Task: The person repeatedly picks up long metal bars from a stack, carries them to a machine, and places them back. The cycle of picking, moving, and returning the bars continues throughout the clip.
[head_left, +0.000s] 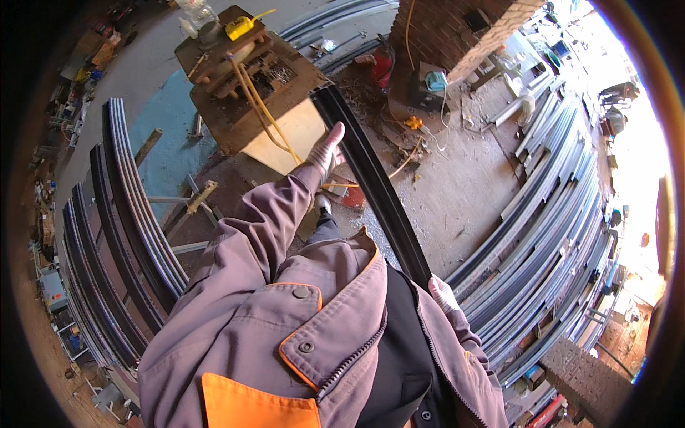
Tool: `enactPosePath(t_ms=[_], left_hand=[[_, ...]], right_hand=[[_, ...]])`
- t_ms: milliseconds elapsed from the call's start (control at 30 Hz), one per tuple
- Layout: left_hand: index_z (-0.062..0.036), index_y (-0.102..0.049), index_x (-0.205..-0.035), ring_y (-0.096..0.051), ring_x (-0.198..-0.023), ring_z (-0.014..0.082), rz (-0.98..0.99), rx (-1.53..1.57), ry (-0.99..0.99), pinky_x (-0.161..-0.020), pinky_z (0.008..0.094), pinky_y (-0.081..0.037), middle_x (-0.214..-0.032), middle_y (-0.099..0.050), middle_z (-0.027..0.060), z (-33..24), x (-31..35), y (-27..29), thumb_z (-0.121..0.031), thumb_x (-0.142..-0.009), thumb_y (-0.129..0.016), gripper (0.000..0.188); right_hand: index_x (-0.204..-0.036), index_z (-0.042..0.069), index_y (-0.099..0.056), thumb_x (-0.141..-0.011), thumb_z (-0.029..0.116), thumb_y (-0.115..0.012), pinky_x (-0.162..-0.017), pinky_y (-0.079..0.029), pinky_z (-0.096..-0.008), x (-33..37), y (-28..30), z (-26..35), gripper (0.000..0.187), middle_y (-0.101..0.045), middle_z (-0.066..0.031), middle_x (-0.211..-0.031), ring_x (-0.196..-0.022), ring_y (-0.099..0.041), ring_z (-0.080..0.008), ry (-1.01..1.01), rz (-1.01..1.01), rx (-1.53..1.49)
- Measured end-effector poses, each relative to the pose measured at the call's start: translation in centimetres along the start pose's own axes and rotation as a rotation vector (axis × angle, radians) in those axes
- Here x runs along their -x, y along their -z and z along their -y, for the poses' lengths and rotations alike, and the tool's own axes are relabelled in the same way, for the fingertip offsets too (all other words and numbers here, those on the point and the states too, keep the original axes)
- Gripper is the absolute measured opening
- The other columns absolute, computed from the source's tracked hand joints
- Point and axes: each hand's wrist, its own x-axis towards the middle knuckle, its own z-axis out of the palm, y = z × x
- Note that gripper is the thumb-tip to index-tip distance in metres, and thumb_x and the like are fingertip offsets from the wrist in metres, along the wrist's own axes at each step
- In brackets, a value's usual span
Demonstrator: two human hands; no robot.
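A long black channel-shaped profile (374,182) runs slantwise in front of me, from the worktable down to my right side. My left hand (327,152) is closed around its left edge near the far end, thumb lying along the edge and fingers partly hidden beneath. Further down, my right hand (444,294) grips the profile close to my body, its fingers mostly hidden. The far end of the profile meets the corner of a brown worktable (300,77); I cannot tell whether it rests on it. A yellow hose (264,114) hangs over the table's front.
Long dark and silvery profiles (127,200) lie on supports at my left. A wide stack of metal profiles (539,242) fills the right side. Beyond the table stand a brick pillar (457,36) and a red object (383,65). Cables and scraps litter the floor.
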Motion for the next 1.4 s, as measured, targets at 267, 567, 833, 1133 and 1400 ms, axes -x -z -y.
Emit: enactPosePath(t_ms=[267, 567, 833, 1133, 1400], left_hand=[[-0.0014, -0.057, -0.135, -0.056, -0.115, 0.0215, -0.189, -0.108, -0.139, -0.099, 0.0365, -0.045, -0.129, -0.061, 0.0111, -9.0, -2.0, 3.2, -0.055, -0.08, -0.076, 0.079], [0.0049, -0.051, -0.137, -0.057, -0.123, 0.0337, -0.358, -0.443, -0.097, -0.103, 0.0362, -0.045, -0.135, -0.059, 0.0212, -8.7, -6.3, 7.0, -0.058, -0.09, -0.062, 0.079], [0.0067, -0.053, -0.13, -0.059, -0.117, 0.0408, -0.435, -0.765, -0.1, -0.097, 0.0405, -0.048, -0.124, -0.063, 0.028, -8.6, -6.9, 6.4, -0.057, -0.096, -0.052, 0.072], [0.0145, -0.039, -0.138, -0.056, -0.123, 0.0391, -0.475, -0.732, -0.084, -0.101, 0.0401, -0.047, -0.128, -0.059, 0.0311, -10.8, -7.6, 6.6, -0.061, -0.098, -0.045, 0.086], [0.0168, -0.039, -0.134, -0.061, -0.11, 0.0376, -0.48, -0.975, 0.009, -0.096, 0.0343, -0.048, -0.116, -0.062, 0.0299, -8.8, -9.2, 7.0, -0.059, -0.1, -0.04, 0.083]], right_hand=[[-0.13, 0.0, -0.061, -0.094, 0.052, -0.065, -0.096, -0.04, -0.0247, -6.7, -3.7, 3.6, 0.063, -0.061, 0.0069, -0.111, -0.102, -0.051, -0.0067, 0.005, -0.008, 0.18], [-0.108, 0.003, -0.066, -0.095, 0.054, -0.062, -0.073, -0.036, -0.0216, -9.2, -5.2, 5.8, 0.053, -0.046, 0.0125, -0.084, -0.079, -0.039, -0.0033, -0.111, -0.022, 0.283], [-0.08, 0.012, -0.049, -0.096, 0.056, -0.058, -0.063, -0.029, -0.0244, -8.2, -6.4, 8.7, 0.048, -0.034, 0.012, -0.076, -0.071, -0.032, -0.0053, -0.171, -0.037, 0.344], [-0.076, 0.012, -0.041, -0.096, 0.06, -0.052, -0.063, -0.029, -0.0272, -9.1, -8.1, 11.7, 0.053, -0.032, 0.0094, -0.074, -0.071, -0.029, -0.0075, -0.121, -0.047, 0.519], [-0.077, 0.012, -0.042, -0.096, 0.057, -0.053, -0.061, -0.028, -0.0266, -9.1, -8.4, 12.8, 0.051, -0.033, 0.0082, -0.073, -0.07, -0.03, -0.0076, -0.13, -0.044, 0.518]])
